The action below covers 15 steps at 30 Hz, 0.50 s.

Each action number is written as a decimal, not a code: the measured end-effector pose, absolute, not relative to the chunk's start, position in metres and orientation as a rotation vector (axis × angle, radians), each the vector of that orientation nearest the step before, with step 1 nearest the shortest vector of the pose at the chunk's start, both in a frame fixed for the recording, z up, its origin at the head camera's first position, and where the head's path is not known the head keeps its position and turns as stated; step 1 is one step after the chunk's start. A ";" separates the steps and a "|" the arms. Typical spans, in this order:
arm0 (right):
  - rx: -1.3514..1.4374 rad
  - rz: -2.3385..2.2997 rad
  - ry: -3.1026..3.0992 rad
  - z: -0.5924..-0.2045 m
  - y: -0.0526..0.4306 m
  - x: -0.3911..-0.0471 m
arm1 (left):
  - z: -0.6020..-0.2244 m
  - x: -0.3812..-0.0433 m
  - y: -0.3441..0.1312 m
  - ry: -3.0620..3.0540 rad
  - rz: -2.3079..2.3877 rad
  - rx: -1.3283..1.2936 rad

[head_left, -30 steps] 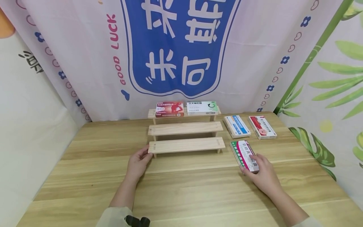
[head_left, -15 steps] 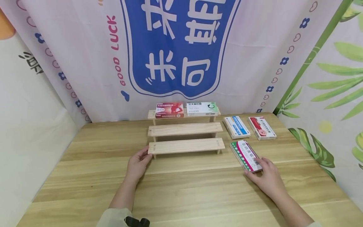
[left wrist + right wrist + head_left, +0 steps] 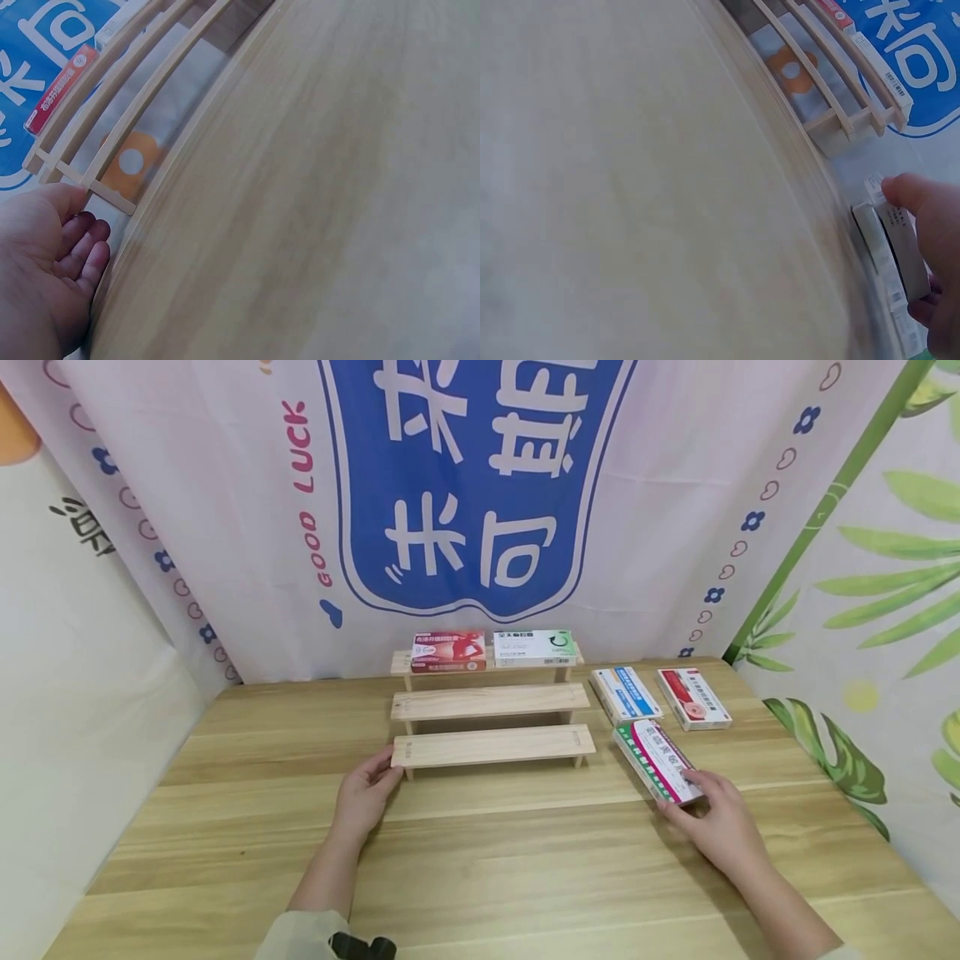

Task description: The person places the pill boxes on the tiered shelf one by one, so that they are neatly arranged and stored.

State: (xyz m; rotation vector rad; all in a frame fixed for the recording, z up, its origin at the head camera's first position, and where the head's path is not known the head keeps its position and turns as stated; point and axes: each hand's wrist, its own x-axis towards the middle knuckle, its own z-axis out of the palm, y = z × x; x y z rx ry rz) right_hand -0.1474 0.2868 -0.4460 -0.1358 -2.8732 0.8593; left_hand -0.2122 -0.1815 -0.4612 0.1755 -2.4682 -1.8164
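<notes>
A medicine box (image 3: 652,760) with a white, magenta and green top is gripped at its near end by my right hand (image 3: 716,822), thumb on the left side and fingers on the right. The right wrist view has this box (image 3: 904,244) tilted, a paler box beside it. My left hand (image 3: 367,793) pinches the left end of the lowest step of a three-tier wooden rack (image 3: 491,746). In the left wrist view its thumb meets the rack's corner and the other fingers curl below. A red-pink box (image 3: 448,649) and a green-white box (image 3: 532,647) lie on the top step.
Right of the rack, a blue-and-white box (image 3: 626,695) and a red-and-white box (image 3: 693,697) lie on the wooden table (image 3: 525,877). A printed cloth (image 3: 660,527) hangs behind the rack, and further cloths close off both sides.
The box in my right hand has risen off the table and shifted a little right and away from me, its far end now overlapping the blue-and-white box's near edge. My left hand stays put.
</notes>
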 end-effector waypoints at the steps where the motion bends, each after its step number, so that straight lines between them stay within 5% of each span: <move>1: -0.128 0.860 -2.865 -0.443 0.286 -0.148 | -0.461 -0.212 -0.182 -2.471 -1.812 0.176; 15: 0.098 0.917 -2.829 -0.399 0.260 -0.172 | -0.464 -0.214 -0.182 -2.491 -1.791 0.191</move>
